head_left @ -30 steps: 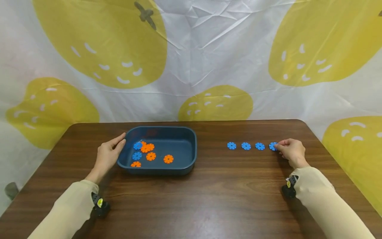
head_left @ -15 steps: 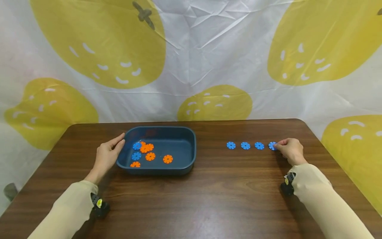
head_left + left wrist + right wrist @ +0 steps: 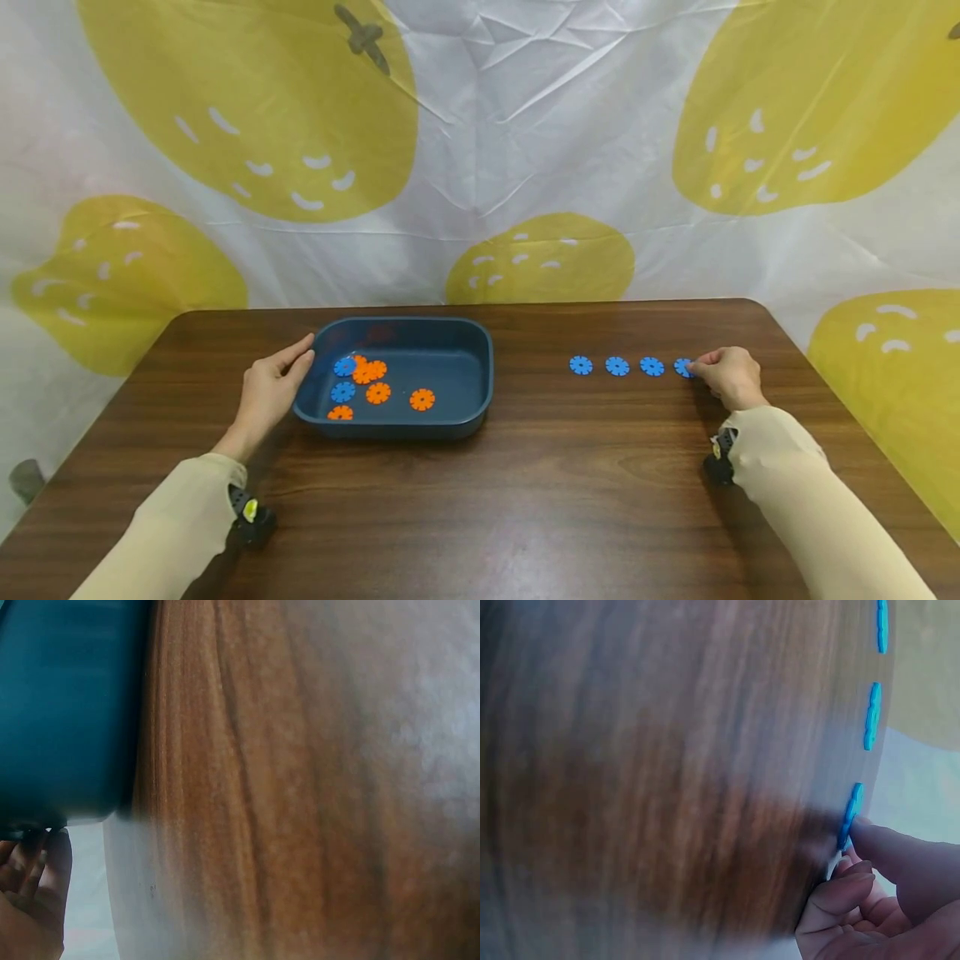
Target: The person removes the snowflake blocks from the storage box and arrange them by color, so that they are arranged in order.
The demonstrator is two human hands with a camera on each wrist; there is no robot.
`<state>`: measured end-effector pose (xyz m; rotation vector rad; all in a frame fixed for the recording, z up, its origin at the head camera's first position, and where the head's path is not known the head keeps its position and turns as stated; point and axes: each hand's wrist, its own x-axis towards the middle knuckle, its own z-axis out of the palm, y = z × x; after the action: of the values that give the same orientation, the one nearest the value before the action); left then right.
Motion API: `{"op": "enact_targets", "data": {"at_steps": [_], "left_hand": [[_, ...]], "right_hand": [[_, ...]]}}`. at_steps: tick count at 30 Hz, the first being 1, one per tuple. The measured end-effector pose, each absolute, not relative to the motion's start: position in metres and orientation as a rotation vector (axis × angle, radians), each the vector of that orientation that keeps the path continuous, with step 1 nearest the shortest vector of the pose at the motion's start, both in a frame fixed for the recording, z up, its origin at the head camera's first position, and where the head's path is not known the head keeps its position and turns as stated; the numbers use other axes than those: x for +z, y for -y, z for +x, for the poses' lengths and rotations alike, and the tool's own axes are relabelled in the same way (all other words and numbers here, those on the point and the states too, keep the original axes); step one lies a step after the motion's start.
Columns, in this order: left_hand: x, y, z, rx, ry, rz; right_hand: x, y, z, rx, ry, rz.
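Observation:
My left hand (image 3: pixel 272 387) holds the left end of a dark blue rectangular tray (image 3: pixel 480 408), thumb and fingers at its rim. In the left wrist view that hand (image 3: pixel 34 900) shows at the lower left, against the tray's end (image 3: pixel 67 712). Several orange notched discs (image 3: pixel 422 400) and two blue ones (image 3: pixel 342 392) lie inside. To the tray's right, several blue notched discs form a row on the table. My right hand (image 3: pixel 729 377) pinches the rightmost blue disc (image 3: pixel 682 367) at its right edge; the right wrist view shows the thumb against that disc (image 3: pixel 850 817).
The brown wooden table (image 3: pixel 525 500) reaches back to a hanging white cloth (image 3: pixel 480 167) with big yellow fruit prints. The other row discs, such as the leftmost blue disc (image 3: pixel 581 366), lie flat and spaced apart.
My right forearm and wrist have shifted slightly left, the fingers staying at the rightmost blue disc. The left hand and the tray look the same.

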<state>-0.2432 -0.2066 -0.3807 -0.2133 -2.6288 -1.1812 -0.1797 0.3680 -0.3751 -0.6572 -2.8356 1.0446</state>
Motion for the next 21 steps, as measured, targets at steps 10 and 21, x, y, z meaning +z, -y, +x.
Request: {"op": "enact_targets", "data": {"at_steps": [10, 21], "left_hand": [[-0.3825, 0.2102, -0.2411, -1.187, 2.612, -0.223], [-0.3824, 0.2081, -0.2438, -1.203, 2.613, -0.252]], "right_hand": [[-0.3746, -0.3658, -0.1816, 1.003, 2.849, -0.625], [-0.3743, -0.3599, -0.1764, 1.229, 2.729, -0.669]]}}
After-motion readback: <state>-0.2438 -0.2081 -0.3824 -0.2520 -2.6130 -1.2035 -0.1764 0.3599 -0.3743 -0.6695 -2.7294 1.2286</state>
